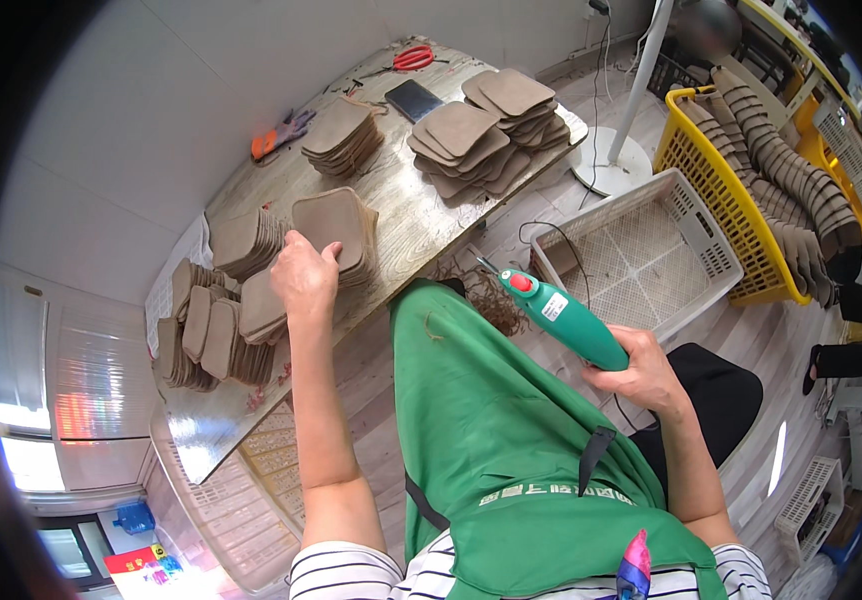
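In my right hand (641,372) is a green corded hand-held power tool (576,327) with a red button and a slim metal tip. I grip it by its rear end, over the green apron on my lap, and the tip points toward the table. My left hand (305,275) is at the near left corner of a stack of brown fabric pads (336,222). The thumb lies on the stack's near side and the fingers curl at its left edge, partly hidden. More brown pads (221,330) stand in leaning piles left of that hand.
The table (406,235) also bears further pad stacks (343,138), a phone (413,100), red-handled scissors (413,58) and an orange-grey glove (283,134). To the right stand a white crate (641,255), a yellow basket (726,205) of brown pieces and a white pole (641,80).
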A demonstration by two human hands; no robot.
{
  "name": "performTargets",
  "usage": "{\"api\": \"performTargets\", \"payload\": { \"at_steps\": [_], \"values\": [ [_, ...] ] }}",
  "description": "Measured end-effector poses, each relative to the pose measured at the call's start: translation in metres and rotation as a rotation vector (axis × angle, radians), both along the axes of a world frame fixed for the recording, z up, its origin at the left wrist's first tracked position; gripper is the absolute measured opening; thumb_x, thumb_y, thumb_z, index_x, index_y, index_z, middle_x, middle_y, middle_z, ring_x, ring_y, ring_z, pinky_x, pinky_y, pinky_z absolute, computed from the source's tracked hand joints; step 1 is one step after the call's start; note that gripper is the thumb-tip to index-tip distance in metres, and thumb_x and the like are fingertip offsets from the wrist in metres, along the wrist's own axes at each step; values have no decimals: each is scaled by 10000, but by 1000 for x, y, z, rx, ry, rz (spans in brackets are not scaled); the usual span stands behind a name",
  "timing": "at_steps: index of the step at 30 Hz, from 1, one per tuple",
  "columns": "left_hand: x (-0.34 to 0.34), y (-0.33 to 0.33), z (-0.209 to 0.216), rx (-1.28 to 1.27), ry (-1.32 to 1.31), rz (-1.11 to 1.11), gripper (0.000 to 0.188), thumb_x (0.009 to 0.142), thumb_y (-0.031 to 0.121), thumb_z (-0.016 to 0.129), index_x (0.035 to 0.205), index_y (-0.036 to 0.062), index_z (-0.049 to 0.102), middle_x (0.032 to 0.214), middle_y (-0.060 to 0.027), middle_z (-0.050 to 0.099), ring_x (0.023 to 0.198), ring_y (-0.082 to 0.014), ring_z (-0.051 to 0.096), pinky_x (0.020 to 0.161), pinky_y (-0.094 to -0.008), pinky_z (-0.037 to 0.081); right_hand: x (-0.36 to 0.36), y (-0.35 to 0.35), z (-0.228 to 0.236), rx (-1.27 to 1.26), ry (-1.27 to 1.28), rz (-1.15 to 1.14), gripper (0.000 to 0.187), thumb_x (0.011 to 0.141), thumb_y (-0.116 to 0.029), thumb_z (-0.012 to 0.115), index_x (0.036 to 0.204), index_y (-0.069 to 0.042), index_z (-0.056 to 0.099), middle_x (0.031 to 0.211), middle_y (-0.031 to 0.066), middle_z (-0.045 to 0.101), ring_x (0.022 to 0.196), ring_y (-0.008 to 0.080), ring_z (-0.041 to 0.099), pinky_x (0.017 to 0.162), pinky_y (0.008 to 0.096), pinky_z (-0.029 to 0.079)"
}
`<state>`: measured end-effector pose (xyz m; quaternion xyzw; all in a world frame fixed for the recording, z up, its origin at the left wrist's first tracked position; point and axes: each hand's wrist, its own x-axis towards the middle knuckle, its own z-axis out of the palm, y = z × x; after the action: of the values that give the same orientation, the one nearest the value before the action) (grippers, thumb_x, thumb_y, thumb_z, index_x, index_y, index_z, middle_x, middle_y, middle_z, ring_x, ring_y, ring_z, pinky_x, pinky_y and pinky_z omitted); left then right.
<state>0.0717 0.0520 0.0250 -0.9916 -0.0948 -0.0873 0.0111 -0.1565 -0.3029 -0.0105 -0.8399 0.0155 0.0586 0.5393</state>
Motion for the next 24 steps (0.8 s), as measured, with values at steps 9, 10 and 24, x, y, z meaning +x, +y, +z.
{"api": "performTargets", "payload": {
  "at_steps": [9,10,24],
  "values": [
    [-17,-2,-17,-1261,-340,-296,336,899,195,779,1070,-17,583,1007,-108,714,888,-259,711,835,-379,579,1,6,8,32,-33,-20,284,725,-153,777,900,31,649,770,110,593,690,210,562,673,346,465],
    [-23,-10,-26,-1630,-361,-427,294,924,166,756,1078,-17,584,1022,-93,716,888,-240,709,836,-376,581,1,7,10,32,-43,-15,278,727,-148,776,903,27,651,768,107,591,691,208,562,672,344,463],
    [-94,-101,-80,-2674,121,-183,354,1000,129,635,1333,80,526,1272,-58,633,1190,-215,619,1033,-403,538,-14,20,9,137,-44,-17,248,743,-119,770,926,7,660,753,77,567,684,182,534,664,329,447]
  ]
}}
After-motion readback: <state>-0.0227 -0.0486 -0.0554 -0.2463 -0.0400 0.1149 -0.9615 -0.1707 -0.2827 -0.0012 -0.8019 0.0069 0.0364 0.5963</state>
